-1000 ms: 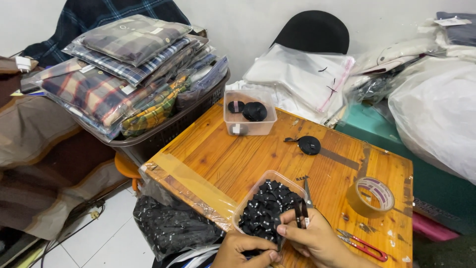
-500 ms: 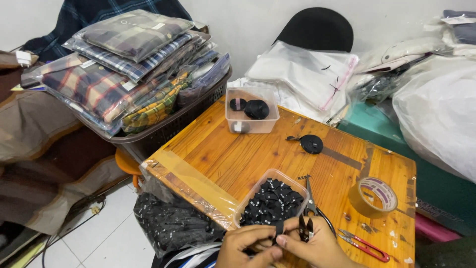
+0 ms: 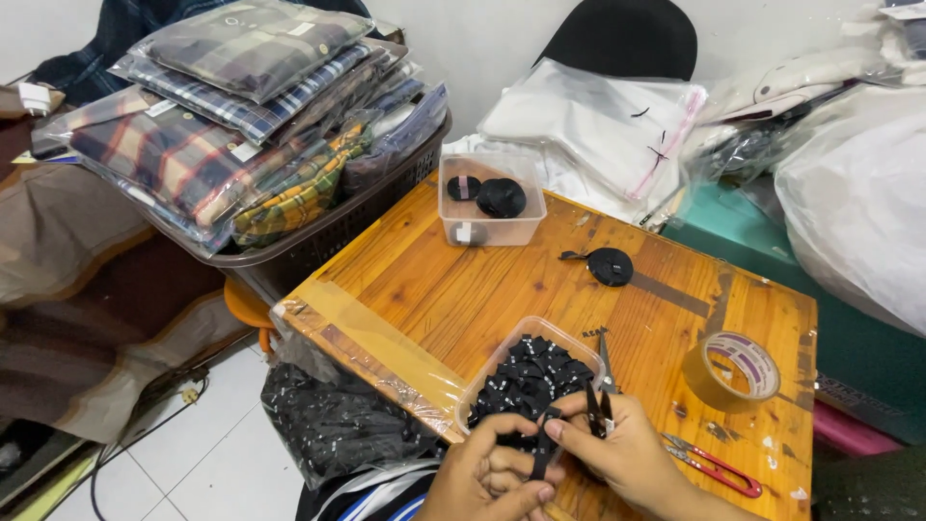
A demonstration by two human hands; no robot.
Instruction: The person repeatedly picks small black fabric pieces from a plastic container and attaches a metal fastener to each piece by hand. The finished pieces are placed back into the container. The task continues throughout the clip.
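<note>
Two hands (image 3: 540, 463) work over a wooden table (image 3: 463, 280) beside stacked shirts (image 3: 231, 125).

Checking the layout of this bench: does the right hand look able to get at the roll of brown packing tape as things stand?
Probably yes, but not freely. The roll of brown packing tape lies uncovered on the wooden table just beyond the right hand, yet that hand's grip holds black thread snips.

White wall (image 3: 482, 48) behind, pale tiled floor (image 3: 212, 453) below, black chair back (image 3: 627, 39) beyond the wooden table (image 3: 434, 280).
</note>
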